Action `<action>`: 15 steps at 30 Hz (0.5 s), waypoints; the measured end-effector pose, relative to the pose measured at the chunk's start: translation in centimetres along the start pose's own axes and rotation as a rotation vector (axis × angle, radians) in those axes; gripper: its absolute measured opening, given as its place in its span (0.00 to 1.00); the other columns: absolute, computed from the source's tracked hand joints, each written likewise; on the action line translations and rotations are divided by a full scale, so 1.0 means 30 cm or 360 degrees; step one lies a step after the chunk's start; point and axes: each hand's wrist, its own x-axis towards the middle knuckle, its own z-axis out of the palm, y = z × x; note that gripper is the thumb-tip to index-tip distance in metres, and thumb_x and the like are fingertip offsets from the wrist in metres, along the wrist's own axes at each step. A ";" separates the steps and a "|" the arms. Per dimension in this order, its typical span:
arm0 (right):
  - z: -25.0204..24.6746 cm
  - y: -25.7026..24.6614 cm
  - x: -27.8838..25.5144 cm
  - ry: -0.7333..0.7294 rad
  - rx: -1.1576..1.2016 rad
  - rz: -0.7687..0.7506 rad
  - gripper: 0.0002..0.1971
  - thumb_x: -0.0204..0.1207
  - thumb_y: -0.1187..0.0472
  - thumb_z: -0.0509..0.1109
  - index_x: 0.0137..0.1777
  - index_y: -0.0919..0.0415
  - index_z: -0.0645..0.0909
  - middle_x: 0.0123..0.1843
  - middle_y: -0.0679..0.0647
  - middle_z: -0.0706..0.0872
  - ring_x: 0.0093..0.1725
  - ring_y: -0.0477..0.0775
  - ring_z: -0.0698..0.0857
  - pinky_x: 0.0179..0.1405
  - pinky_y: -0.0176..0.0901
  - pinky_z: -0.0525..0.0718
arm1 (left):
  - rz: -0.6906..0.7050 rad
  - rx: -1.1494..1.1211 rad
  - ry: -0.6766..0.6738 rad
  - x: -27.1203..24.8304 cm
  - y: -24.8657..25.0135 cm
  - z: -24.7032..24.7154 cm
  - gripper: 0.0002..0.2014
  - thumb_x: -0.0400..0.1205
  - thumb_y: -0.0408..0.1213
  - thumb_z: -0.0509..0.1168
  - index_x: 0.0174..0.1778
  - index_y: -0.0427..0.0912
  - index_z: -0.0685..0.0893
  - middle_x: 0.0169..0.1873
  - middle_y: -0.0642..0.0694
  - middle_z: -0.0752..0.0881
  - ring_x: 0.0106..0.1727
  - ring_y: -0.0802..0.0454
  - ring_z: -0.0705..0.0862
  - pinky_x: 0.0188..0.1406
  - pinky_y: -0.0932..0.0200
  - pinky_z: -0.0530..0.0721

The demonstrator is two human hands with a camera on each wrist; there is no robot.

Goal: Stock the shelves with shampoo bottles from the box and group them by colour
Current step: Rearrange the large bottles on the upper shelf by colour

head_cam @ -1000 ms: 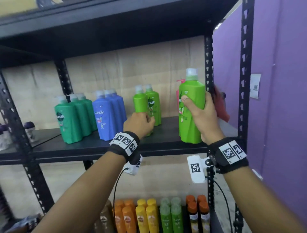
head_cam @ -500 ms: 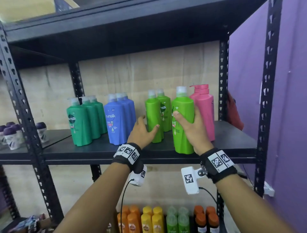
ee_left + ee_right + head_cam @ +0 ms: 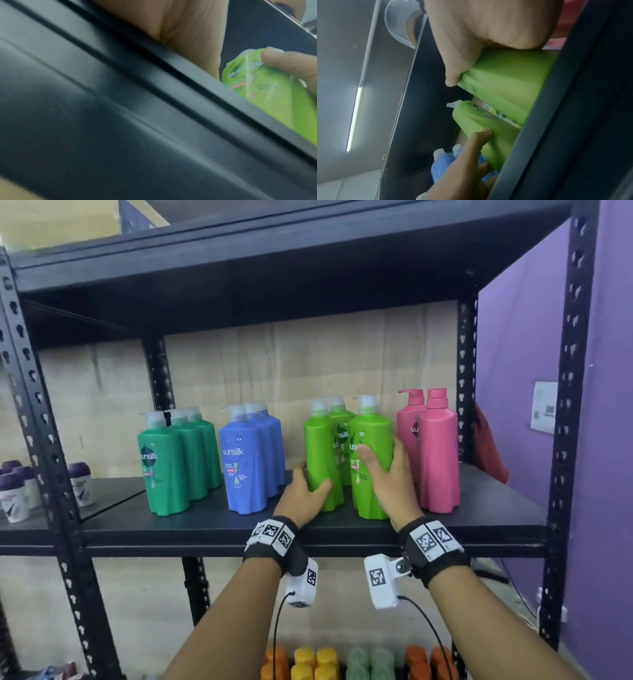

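On the black shelf (image 3: 496, 508) stand three lime green shampoo bottles between a blue group (image 3: 243, 467) and two pink pump bottles (image 3: 436, 453). My left hand (image 3: 308, 486) grips the front left lime bottle (image 3: 322, 446) low down, thumb in front. My right hand (image 3: 385, 474) grips the front right lime bottle (image 3: 371, 436), thumb on its label, fingers against the pink bottles. Both bottles stand upright on the shelf. The right wrist view shows my thumb (image 3: 452, 81) on the lime bottle (image 3: 505, 81). In the left wrist view a lime bottle (image 3: 265, 92) shows past the shelf edge (image 3: 154, 94).
Three dark green bottles (image 3: 164, 470) stand at the left of the shelf. Small roll-on bottles (image 3: 80, 484) sit on the neighbouring shelf. Orange, yellow and green bottles (image 3: 315, 662) fill the shelf below. A red cloth (image 3: 489, 446) hangs by the right post (image 3: 561, 474).
My right hand has carried its lime bottle from the shelf's right front in beside the other lime bottles. My left hand has opened and closed round the front left lime bottle.
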 end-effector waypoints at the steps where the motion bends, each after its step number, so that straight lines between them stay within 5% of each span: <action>1: 0.004 0.004 0.000 -0.0016 0.0036 0.0016 0.39 0.75 0.30 0.71 0.83 0.46 0.69 0.76 0.48 0.80 0.75 0.52 0.79 0.78 0.61 0.76 | -0.0023 -0.0010 -0.0001 -0.003 0.000 -0.005 0.40 0.77 0.60 0.66 0.83 0.51 0.62 0.70 0.49 0.85 0.61 0.50 0.85 0.61 0.58 0.78; 6: 0.013 0.028 -0.004 -0.0075 0.0076 0.0128 0.43 0.69 0.17 0.64 0.80 0.40 0.67 0.74 0.44 0.82 0.72 0.49 0.82 0.76 0.62 0.79 | 0.0000 -0.0131 0.0001 -0.014 0.000 -0.008 0.50 0.67 0.77 0.68 0.81 0.58 0.60 0.69 0.58 0.82 0.64 0.55 0.85 0.65 0.57 0.80; 12: 0.006 0.055 -0.018 -0.0079 0.0050 0.0088 0.36 0.77 0.23 0.61 0.77 0.43 0.68 0.73 0.48 0.83 0.71 0.50 0.83 0.74 0.61 0.81 | 0.0025 0.0108 0.0180 -0.015 -0.008 0.010 0.36 0.78 0.60 0.73 0.76 0.47 0.68 0.70 0.44 0.73 0.69 0.44 0.81 0.68 0.52 0.77; 15: -0.007 0.054 -0.026 -0.0125 -0.0006 0.0111 0.26 0.80 0.26 0.58 0.74 0.33 0.67 0.64 0.35 0.83 0.61 0.35 0.84 0.69 0.50 0.81 | -0.0050 0.0017 0.0166 -0.009 0.001 -0.010 0.31 0.77 0.58 0.68 0.75 0.49 0.73 0.68 0.45 0.76 0.70 0.43 0.80 0.66 0.52 0.75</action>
